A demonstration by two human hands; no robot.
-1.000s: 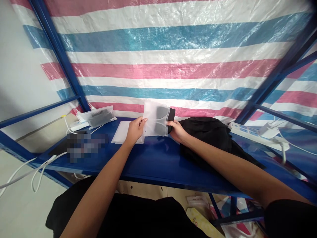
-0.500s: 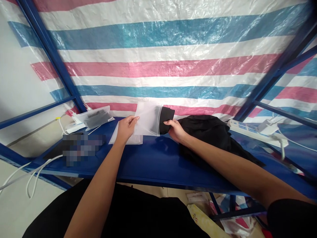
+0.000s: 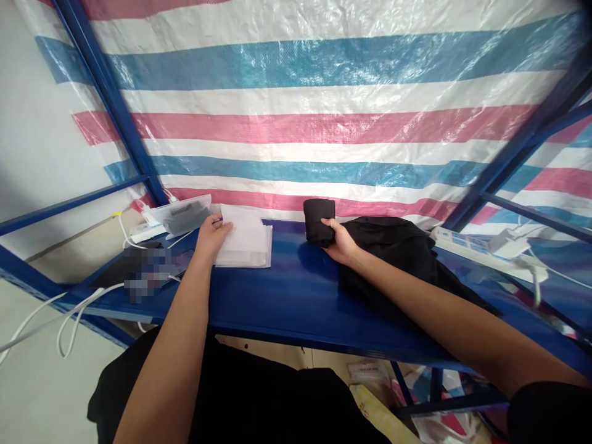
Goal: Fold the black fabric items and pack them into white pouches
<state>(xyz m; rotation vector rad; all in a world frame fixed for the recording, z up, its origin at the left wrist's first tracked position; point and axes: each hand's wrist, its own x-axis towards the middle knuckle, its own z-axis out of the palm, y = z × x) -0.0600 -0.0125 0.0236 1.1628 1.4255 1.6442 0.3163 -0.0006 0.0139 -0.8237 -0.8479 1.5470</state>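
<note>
- Whatever lies under the pixelated patch [image 3: 147, 277] on the worktop [image 3: 272, 302] cannot be made out.
- The contents of the clear pouch [image 3: 187, 216] are blurred by its cloudy plastic.
- The lower sheets of the white stack [image 3: 266, 250] are mostly covered by the white bag [image 3: 240, 227] at the left hand [image 3: 215, 235].
- Most fingers of the right hand [image 3: 342, 242] are hidden behind the folded black cloth [image 3: 319, 216].
- The black cloth pile [image 3: 393, 237] is partly covered by the right forearm [image 3: 416, 296].
- The print on the packet [image 3: 367, 371] below is too small to be read.
- The striped sheet [image 3: 300, 126] is cut off by the top edge.
</note>
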